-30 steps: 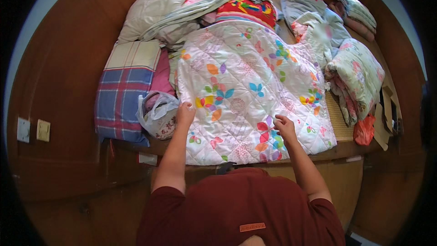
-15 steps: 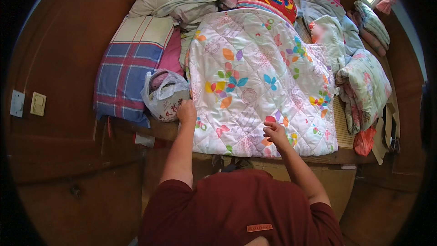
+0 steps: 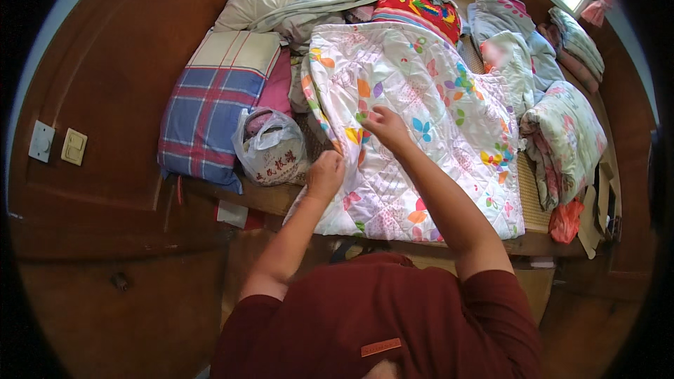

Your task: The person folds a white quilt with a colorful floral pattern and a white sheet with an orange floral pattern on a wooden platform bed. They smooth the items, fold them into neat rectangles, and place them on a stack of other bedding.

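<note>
A white quilt (image 3: pixel 414 161) printed with colourful leaves and butterflies lies spread over the middle of the bed. My left hand (image 3: pixel 327 174) is closed on its left edge, which is lifted and folded a little inward. Above the quilt's left half, my right hand (image 3: pixel 385 127) hovers with fingers partly apart and holds nothing that I can see. Just left of my left hand sits a translucent plastic bag (image 3: pixel 272 149) with a pink bundle showing at its top.
A blue and red plaid folded bedding piece (image 3: pixel 210 109) lies at the left. Pillows and a red patterned cloth (image 3: pixel 418 14) are heaped at the back. A rolled floral quilt (image 3: pixel 564 137) and a red plastic bag (image 3: pixel 566 221) sit at the right. Wood panels flank the bed.
My left hand has drawn the quilt's left edge rightward, away from the plastic bag, folding it. My right hand has moved up and left across the quilt.
</note>
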Available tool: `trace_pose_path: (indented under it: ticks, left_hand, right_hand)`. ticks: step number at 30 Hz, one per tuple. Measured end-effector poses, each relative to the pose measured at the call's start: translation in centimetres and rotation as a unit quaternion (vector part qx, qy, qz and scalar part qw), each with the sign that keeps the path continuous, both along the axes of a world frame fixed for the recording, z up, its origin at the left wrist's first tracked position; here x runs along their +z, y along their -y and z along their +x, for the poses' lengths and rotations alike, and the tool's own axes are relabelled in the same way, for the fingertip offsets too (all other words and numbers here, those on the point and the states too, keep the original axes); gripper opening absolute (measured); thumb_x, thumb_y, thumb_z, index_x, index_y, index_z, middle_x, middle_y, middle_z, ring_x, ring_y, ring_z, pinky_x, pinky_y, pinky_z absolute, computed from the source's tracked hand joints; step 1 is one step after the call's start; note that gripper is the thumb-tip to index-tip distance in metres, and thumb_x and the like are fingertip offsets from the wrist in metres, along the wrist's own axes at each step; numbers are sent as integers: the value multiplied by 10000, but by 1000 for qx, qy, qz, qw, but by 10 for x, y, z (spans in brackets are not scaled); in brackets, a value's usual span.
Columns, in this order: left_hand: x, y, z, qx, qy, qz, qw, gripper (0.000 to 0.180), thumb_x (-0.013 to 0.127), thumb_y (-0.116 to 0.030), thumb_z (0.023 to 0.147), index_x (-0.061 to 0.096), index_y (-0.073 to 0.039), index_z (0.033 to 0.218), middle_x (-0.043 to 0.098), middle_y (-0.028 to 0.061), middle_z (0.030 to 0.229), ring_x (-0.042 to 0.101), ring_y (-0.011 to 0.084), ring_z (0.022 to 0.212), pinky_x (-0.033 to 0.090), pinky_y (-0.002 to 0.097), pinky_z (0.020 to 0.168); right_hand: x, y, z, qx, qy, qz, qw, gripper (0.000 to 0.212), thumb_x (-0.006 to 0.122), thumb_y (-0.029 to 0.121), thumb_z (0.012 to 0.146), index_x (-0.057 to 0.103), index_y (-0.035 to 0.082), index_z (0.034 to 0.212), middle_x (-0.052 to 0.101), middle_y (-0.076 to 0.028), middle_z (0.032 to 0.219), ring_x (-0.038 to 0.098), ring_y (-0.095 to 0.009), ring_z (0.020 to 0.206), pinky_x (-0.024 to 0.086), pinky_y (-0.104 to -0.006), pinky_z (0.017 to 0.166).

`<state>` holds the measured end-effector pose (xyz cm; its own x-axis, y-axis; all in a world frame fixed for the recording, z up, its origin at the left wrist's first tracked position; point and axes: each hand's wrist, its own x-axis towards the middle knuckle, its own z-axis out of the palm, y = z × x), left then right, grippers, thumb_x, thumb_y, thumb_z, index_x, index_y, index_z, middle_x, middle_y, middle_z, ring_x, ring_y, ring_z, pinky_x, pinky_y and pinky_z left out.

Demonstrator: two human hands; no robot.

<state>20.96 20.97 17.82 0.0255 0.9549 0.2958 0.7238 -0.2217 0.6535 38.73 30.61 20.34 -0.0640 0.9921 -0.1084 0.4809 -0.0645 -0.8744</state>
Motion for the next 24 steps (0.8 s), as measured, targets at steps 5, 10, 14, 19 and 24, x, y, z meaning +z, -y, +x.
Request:
trace_pose_path:
  ticks: [5,10,14,19,24]
  left_hand:
    - [11,20,16,-62,-9,21,998,107,582,-67,686,523,-64,776,551,107,781,553,312,709,440,381,599]
    - [12,35,16,-88,-7,23,996,119,588,-60,676,522,-60,775,545,112,797,552,314,716,443,389,597]
    - [13,37,13,-80,36,-20,996,155,627,-95,676,539,-52,796,547,100,794,557,288,709,450,358,616]
    - [-24,25,-22,2,156,-165,974,229,652,-128,734,538,-17,899,572,57,825,544,120,736,442,253,653]
    - [-35,3,-47,84,354,-251,897,400,671,-225,738,515,40,994,589,95,853,552,143,754,445,254,683]
  right_hand:
    - [33,-28,-63,-26,157,0,987,662,594,477,664,467,85,1181,525,-185,1117,520,-295,1019,408,-368,849]
    - [22,-41,-84,-81,126,-15,989,457,576,379,705,588,58,1030,595,-181,971,576,-317,890,445,-360,769]
    - [-18,-50,-61,-139,-77,65,985,238,533,199,732,626,10,843,612,-93,708,577,-230,618,456,-332,592]
    - [14,-20,1,-224,-400,-89,884,182,520,122,731,568,51,891,567,-34,722,520,-149,544,441,-301,478]
    - [9,52,124,-213,-680,-117,691,347,413,137,807,484,-3,1117,552,-155,1067,541,-269,967,415,-416,885]
